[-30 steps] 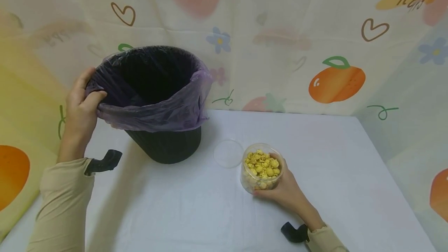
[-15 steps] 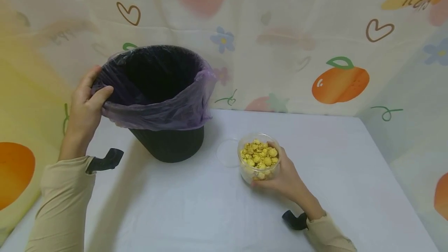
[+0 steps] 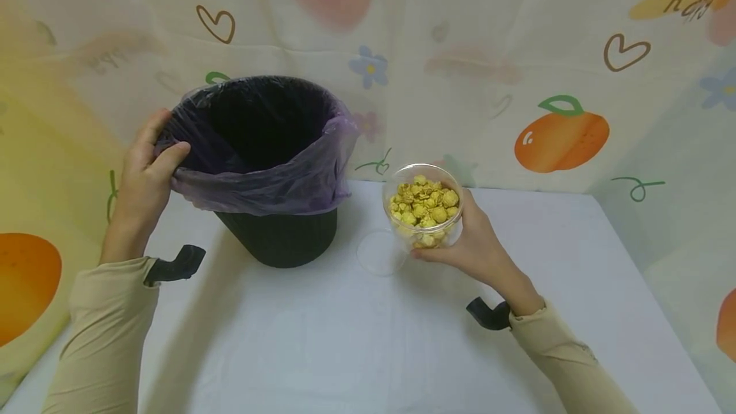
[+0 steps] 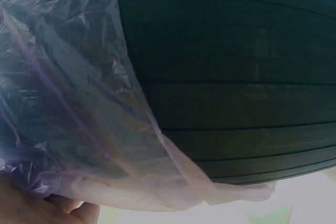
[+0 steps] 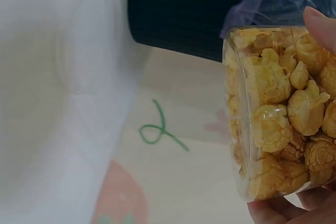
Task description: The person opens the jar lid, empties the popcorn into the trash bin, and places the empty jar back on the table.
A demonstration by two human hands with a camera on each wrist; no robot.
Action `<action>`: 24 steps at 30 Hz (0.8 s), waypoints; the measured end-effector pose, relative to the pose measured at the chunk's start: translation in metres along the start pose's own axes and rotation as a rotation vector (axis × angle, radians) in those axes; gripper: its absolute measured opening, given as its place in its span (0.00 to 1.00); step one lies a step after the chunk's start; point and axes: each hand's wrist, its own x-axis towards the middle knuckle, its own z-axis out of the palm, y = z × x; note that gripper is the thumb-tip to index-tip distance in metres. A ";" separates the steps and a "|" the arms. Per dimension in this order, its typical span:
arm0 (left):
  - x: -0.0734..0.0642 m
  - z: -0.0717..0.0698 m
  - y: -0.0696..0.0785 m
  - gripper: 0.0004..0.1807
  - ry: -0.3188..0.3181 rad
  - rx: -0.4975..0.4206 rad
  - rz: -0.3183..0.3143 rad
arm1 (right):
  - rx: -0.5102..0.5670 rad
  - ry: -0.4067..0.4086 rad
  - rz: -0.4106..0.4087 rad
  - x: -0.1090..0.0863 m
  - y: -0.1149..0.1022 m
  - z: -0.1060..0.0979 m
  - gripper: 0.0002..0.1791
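Observation:
On the left, a black trash can (image 3: 287,241) leans toward the left hand, its mouth facing up and toward me. A thin purple trash bag (image 3: 264,191) lines it and folds over the rim. The left hand (image 3: 144,174) grips rim and bag, thumb inside, fingers outside; the left wrist view shows fingers behind the bag film (image 4: 79,103). Off the table, the right hand (image 3: 485,248) holds a clear plastic jar (image 3: 402,176) around its side. Yellow popcorn (image 3: 422,204) fills much of this lidless jar, whose mouth tips slightly toward me.
A clear round lid (image 3: 381,253) lies flat on the white-covered table (image 3: 322,337), between can and jar. Behind stands a fruit-printed cloth backdrop (image 3: 477,94), with more cloth at both sides.
The right hand has lifted the popcorn jar off the table, up and away from me. The left hand keeps its grip on the tilted trash can. The view has shifted slightly.

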 end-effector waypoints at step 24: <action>0.003 0.007 0.000 0.33 0.031 -0.092 0.019 | -0.252 0.041 -0.229 0.084 -0.064 -0.029 0.65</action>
